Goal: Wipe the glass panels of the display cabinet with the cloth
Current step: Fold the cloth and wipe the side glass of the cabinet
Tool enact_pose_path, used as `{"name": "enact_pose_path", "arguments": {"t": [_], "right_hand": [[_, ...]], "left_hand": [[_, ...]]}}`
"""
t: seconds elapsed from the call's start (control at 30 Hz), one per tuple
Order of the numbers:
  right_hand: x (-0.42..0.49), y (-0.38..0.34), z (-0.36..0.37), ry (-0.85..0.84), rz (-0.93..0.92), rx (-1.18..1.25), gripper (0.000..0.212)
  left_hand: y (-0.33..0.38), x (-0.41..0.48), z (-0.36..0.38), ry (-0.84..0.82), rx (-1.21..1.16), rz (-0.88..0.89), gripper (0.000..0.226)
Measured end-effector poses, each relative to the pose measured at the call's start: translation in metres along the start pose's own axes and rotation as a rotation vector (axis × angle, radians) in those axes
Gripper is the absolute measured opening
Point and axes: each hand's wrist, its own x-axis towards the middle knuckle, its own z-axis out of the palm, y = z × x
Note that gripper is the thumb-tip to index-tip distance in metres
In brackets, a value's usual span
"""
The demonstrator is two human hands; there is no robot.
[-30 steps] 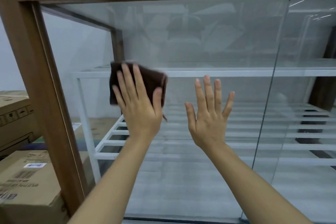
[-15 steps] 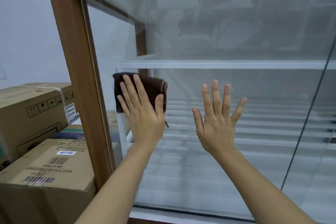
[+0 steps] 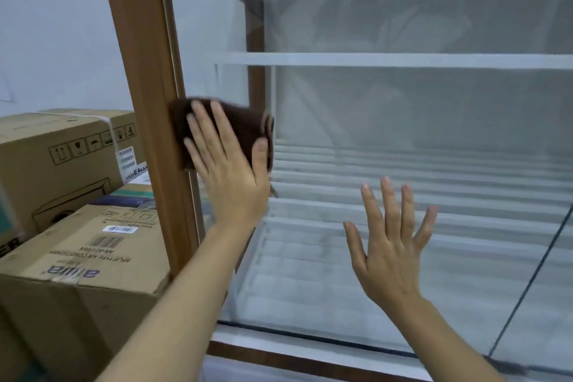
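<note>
Cloth (image 3: 245, 129) pressed on glass panel (image 3: 418, 121) — box (image 3: 93, 257) reads "SPLIT TYPE AIR CONDITIONER".

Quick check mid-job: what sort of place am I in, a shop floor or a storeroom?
Most likely a storeroom or a shop's back room, though I can't be sure. Labelled cardboard boxes are stacked right beside the wood-framed display cabinet, and its white shelves show behind the glass.

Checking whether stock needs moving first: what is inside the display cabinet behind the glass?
Behind the glass panel show white slatted shelves and an upper white rail, with no goods visible. The cloth and the left hand pressing it hide a patch near the wooden frame.
</note>
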Motion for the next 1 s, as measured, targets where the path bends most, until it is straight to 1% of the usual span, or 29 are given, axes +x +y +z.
{"name": "enact_pose_path", "arguments": {"t": [0.07,0.13,0.2,0.27,0.3,0.33,0.4,0.47,0.53,0.57,0.63,0.7,0.77,0.8,0.83,0.9,1.0], "right_hand": [[-0.024,-0.002,0.011,0.005,-0.005,0.003,0.062],[-0.05,0.0,0.021,0.0,-0.032,-0.014,0.063],[-0.072,0.006,0.029,-0.015,-0.076,-0.039,0.064],[-0.084,0.013,0.032,-0.034,-0.108,-0.054,0.065],[-0.086,0.016,0.031,-0.046,-0.116,-0.061,0.066],[-0.087,0.019,0.03,-0.058,-0.121,-0.064,0.066],[-0.086,0.022,0.027,-0.062,-0.119,-0.062,0.066],[-0.084,0.024,0.024,-0.048,-0.098,-0.054,0.066],[-0.081,0.028,0.019,-0.029,-0.053,-0.026,0.066],[-0.079,0.032,0.017,-0.018,-0.027,-0.017,0.066],[-0.079,0.041,0.012,-0.004,0.021,-0.022,0.065],[-0.086,0.052,0.009,-0.009,0.059,-0.03,0.065],[-0.095,0.066,0.004,-0.023,0.085,-0.033,0.067],[-0.099,0.074,0.002,-0.033,0.094,-0.036,0.068],[-0.102,0.082,-0.001,-0.041,0.098,-0.041,0.069],[-0.102,0.099,-0.009,-0.042,0.099,-0.046,0.071],[-0.089,0.125,-0.023,-0.027,0.13,-0.044,0.075]], "left_hand": [[-0.026,-0.079,0.01,-0.066,0.004,-0.001,0.073],[-0.052,-0.18,0.017,-0.217,0.026,-0.05,0.075],[-0.074,-0.269,0.015,-0.373,0.082,-0.148,0.077],[-0.082,-0.309,0.016,-0.432,0.101,-0.22,0.079],[-0.077,-0.304,0.019,-0.418,0.075,-0.265,0.08],[-0.066,-0.285,0.023,-0.368,0.014,-0.311,0.08],[-0.034,-0.22,0.029,-0.179,-0.111,-0.347,0.079],[-0.002,-0.15,0.034,-0.025,-0.15,-0.27,0.077],[0.019,-0.105,0.036,0.053,-0.105,-0.156,0.073],[0.023,-0.099,0.037,0.067,-0.082,-0.105,0.072],[0.019,-0.123,0.041,0.019,-0.049,-0.003,0.069],[0.001,-0.192,0.042,-0.137,-0.023,0.14,0.068],[-0.023,-0.274,0.038,-0.346,0.043,0.27,0.069],[-0.033,-0.301,0.036,-0.414,0.093,0.305,0.068],[-0.038,-0.313,0.035,-0.443,0.133,0.314,0.067],[-0.028,-0.292,0.037,-0.439,0.141,0.289,0.065],[0.026,-0.19,0.041,-0.303,0.034,0.314,0.067]]}}
